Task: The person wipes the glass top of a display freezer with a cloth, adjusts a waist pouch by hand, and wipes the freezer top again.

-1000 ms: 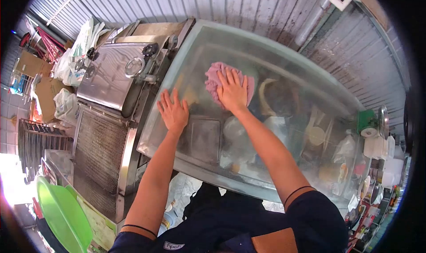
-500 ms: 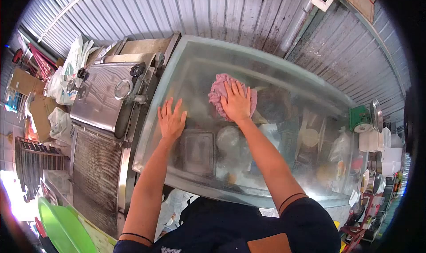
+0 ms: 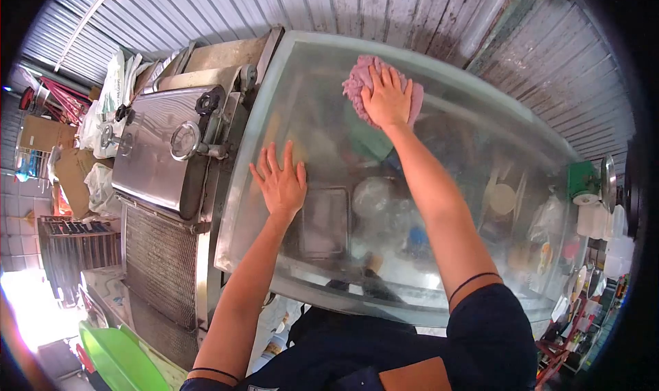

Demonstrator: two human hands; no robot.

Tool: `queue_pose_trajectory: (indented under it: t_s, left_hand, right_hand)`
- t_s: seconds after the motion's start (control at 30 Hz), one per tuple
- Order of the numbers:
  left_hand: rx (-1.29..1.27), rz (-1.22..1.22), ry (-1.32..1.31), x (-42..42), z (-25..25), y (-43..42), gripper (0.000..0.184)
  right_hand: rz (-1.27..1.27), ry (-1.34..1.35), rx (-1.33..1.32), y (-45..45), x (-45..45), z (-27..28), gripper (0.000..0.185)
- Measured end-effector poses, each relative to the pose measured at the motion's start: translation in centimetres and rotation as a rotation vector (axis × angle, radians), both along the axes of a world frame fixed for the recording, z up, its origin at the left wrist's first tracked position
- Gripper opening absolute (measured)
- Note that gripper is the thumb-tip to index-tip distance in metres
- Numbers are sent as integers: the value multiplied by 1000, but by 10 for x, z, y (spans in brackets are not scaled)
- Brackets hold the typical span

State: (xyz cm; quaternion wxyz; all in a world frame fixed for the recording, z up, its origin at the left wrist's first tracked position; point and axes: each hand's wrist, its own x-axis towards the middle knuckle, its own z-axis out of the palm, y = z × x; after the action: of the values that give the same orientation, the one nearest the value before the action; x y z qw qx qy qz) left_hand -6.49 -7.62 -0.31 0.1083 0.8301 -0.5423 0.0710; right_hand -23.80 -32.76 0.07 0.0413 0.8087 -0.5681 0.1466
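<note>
The right hand [image 3: 388, 101] lay flat, fingers slightly spread, over a pink cloth [image 3: 355, 89] on the clear panel [image 3: 271, 101]. Nearer the body, the left hand [image 3: 281, 187] rested bare, fingers wide. Cloudiness around both hands suggested unfinished wiping.

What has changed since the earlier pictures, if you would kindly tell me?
The right hand and the pink cloth under it have moved toward the far edge of the see-through top and somewhat to the right. Nothing was taken hold of or let go. The left hand stays spread near the top's left side.
</note>
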Motion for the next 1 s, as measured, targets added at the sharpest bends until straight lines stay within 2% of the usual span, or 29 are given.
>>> queue_pose_trajectory:
  t_s: [0.1, 0.37, 0.83, 1.0]
  left_hand:
    - [-12, -4, -12, 0, 2, -1, 53]
    - [-1, 11, 30, -1, 7, -2, 53]
    - [-89, -2, 27, 2, 1, -3, 51]
    - [-59, 17, 5, 4, -2, -4, 52]
  right_hand:
    - [-14, -48, -80, -21, 6, -6, 57]
    - [-69, -30, -46, -28, 16, -7, 55]
    - [89, -42, -74, 149, -24, -2, 56]
    - [271, -86, -27, 208, -65, 9, 60]
